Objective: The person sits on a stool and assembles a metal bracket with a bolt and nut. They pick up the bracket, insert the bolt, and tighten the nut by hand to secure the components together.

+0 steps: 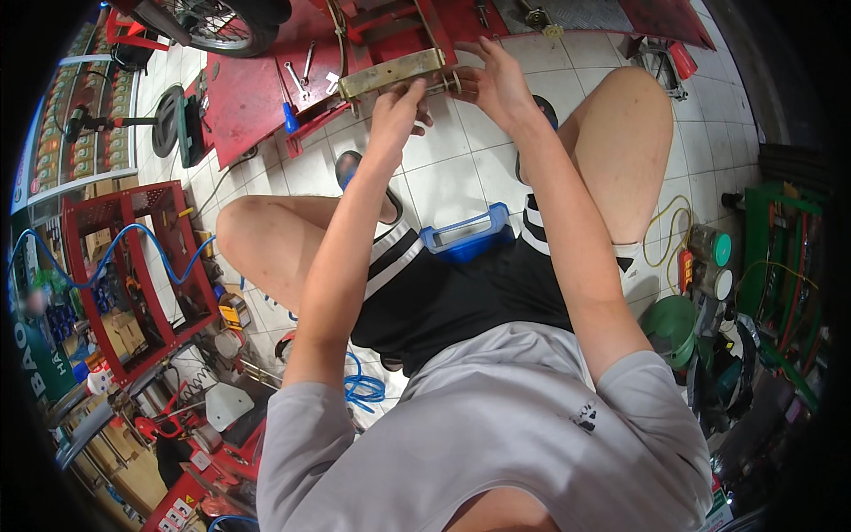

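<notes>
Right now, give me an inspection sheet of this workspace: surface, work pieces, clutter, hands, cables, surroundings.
Surface: red platform above white floor tiles.
Work pieces: gold-coloured metal bar near the platform's edge.
Clutter: blue-handled screwdriver and two wrenches, left of the bar.
Hands: left hand at the bar's lower edge, grip unclear; right hand by its right end, fingers spread.
Cables: blue hose coiled on the floor; yellow cord looped at right.
Surroundings: spoked wheel upper left; red rack left; green bucket right.
</notes>
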A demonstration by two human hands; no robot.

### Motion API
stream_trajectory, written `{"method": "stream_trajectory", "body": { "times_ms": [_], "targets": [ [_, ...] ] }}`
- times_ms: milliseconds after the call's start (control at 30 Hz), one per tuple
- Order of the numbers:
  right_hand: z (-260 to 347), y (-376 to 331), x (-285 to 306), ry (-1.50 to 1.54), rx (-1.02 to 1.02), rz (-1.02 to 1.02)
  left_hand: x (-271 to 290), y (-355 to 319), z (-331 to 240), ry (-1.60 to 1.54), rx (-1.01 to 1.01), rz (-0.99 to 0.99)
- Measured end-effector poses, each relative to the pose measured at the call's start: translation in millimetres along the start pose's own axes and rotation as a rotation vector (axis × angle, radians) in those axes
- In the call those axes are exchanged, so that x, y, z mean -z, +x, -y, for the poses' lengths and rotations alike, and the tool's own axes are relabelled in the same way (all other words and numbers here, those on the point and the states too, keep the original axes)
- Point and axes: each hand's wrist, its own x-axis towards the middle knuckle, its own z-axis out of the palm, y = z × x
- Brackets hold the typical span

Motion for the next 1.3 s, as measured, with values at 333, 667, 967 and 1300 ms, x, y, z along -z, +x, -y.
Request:
{"method": "stream_trajectory", "body": {
  "times_ms": [333,667,967,1300],
  "targets": [
    [-1.3,1.3,-0.1,0.012,-0.016,-0.006,1.1,2.6,2.8,-0.022,-0.138,-0.032],
    [-1.2,2.5,2.6,-0.010,-0.012,0.013,-0.5,11.6,17.9,0.077,-0.176,-0.047],
    [-2.1,2.6,1.4,-0.032,0.000,0.013,3.1,12.7,12.4,0.013,-0.106,-0.064],
    [-5.3,5.0,4.8,-0.011,0.021,0.013,-2.4,3.9,3.4,-0.087,0.004,-0.039]
  ]
}}
